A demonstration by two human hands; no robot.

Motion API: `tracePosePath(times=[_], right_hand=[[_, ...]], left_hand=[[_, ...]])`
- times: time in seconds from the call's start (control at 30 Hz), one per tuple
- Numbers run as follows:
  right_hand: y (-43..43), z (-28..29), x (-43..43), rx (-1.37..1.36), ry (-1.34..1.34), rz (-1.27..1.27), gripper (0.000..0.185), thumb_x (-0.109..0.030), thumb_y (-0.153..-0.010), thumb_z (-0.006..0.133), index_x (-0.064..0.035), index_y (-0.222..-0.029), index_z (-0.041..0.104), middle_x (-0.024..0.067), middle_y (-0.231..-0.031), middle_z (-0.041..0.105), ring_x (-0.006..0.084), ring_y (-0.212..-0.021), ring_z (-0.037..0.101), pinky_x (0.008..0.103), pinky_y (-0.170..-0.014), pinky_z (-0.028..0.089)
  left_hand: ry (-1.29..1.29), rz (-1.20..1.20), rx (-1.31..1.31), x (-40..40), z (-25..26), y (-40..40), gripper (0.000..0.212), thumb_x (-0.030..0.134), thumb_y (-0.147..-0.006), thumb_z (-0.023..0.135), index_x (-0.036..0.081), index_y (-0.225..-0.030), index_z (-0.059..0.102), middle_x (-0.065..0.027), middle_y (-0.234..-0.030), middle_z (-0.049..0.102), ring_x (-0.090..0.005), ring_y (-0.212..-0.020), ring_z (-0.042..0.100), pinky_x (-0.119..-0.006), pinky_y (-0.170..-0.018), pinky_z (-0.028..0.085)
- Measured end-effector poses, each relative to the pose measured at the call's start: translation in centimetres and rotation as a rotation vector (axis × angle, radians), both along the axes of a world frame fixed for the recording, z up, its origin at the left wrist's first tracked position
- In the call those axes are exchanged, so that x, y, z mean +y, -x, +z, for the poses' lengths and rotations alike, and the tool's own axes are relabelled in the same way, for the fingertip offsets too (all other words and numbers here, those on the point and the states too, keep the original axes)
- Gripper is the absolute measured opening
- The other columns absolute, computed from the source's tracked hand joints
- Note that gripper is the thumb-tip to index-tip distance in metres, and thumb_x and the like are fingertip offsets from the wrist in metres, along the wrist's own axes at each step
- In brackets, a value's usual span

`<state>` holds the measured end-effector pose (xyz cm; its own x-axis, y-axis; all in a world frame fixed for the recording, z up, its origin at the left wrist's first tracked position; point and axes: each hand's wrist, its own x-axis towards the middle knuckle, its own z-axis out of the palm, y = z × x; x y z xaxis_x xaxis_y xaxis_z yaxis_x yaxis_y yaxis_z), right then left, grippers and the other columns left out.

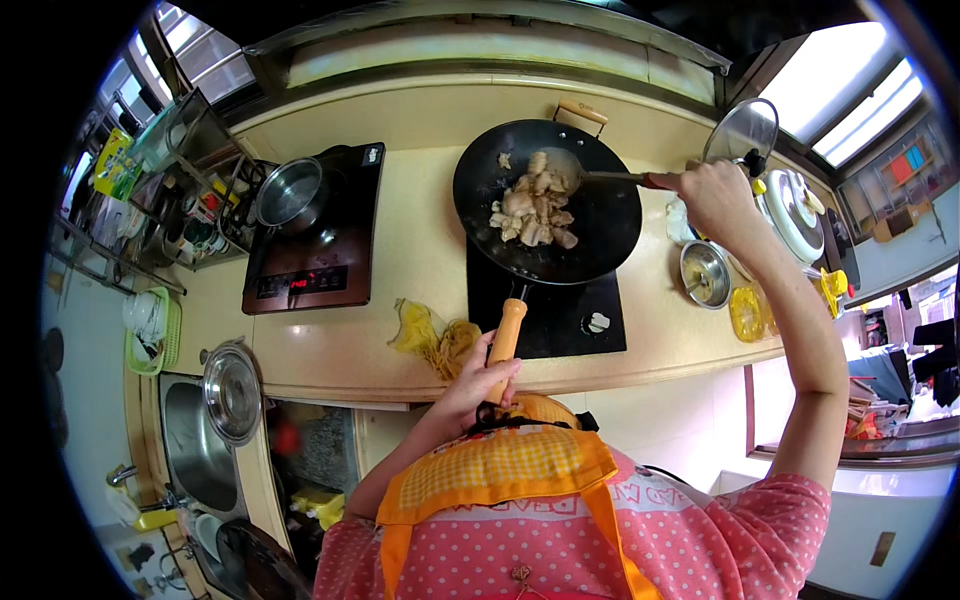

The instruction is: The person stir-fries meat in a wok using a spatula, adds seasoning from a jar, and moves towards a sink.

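A black wok point(600, 232) sits over a black cooktop point(547, 322). My left hand point(480, 379) is wrapped around its long wooden handle point(508, 337). With my right hand point(716, 196) I grip the red-brown handle of a spatula point(611, 177), whose head rests among the meat. Browned pieces of meat point(536, 214) are heaped in the left and middle of the wok, and one small bit lies apart near the far left wall. A wooden helper handle point(583, 112) stands at the wok's far rim.
Left of the wok, a steel pot point(289, 193) is on a lit induction cooker point(315, 262). A yellow cloth point(435, 337) lies near my left hand. By my right forearm are a metal bowl point(705, 274), an oil bottle point(750, 313), a glass lid point(742, 131) and a white cooker point(795, 214).
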<state>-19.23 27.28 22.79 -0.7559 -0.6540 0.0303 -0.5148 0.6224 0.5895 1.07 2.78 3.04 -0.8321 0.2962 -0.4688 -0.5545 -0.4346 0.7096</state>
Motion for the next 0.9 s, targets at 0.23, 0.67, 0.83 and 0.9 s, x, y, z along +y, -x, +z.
tracePosePath(times=[0.23,0.67,0.83,0.9], right_hand=[[1.5,1.4,-0.4,0.009,-0.270,0.024,0.032,-0.007,-0.079,0.056,-0.0261,-0.101,0.068,0.0033,-0.073,0.065,0.0171,-0.071,0.064,0.0297,-0.059,0.048],[11.8,-5.6,3.0,-0.328,0.233,-0.045,0.033,-0.012,-0.076,0.060,-0.0285,-0.103,0.069,0.0077,-0.084,0.067,0.0240,-0.081,0.064,0.0367,-0.071,0.050],[6.2,-1.2,0.1,-0.059,-0.044,0.158,0.048,-0.006,-0.078,0.053,-0.0318,-0.117,0.060,0.0087,-0.081,0.060,0.0219,-0.078,0.062,0.0322,-0.071,0.049],[4.9,-0.4,0.4,0.060,-0.065,0.255,0.051,-0.006,-0.078,0.055,-0.0338,-0.121,0.058,0.0073,-0.080,0.058,0.0203,-0.075,0.061,0.0310,-0.070,0.049]], left_hand=[[0.044,0.011,0.032,0.0,0.3,0.0,0.055,0.015,-0.089,0.056,0.010,-0.134,0.023,-0.0028,-0.074,0.047,-0.0105,-0.056,0.049,-0.027,-0.051,0.044],[0.072,-0.008,0.018,0.0,0.0,0.2,0.050,0.013,-0.089,0.055,0.011,-0.130,0.026,-0.0028,-0.071,0.047,-0.0098,-0.054,0.048,-0.026,-0.051,0.044],[0.049,-0.001,0.043,-0.1,-0.3,0.0,0.050,0.014,-0.089,0.055,0.011,-0.130,0.026,-0.0032,-0.072,0.047,-0.0105,-0.054,0.048,-0.026,-0.050,0.044],[0.043,0.002,0.049,-0.1,-0.3,0.0,0.050,0.014,-0.089,0.056,0.010,-0.130,0.026,-0.0032,-0.072,0.047,-0.0109,-0.054,0.049,-0.026,-0.050,0.044]])
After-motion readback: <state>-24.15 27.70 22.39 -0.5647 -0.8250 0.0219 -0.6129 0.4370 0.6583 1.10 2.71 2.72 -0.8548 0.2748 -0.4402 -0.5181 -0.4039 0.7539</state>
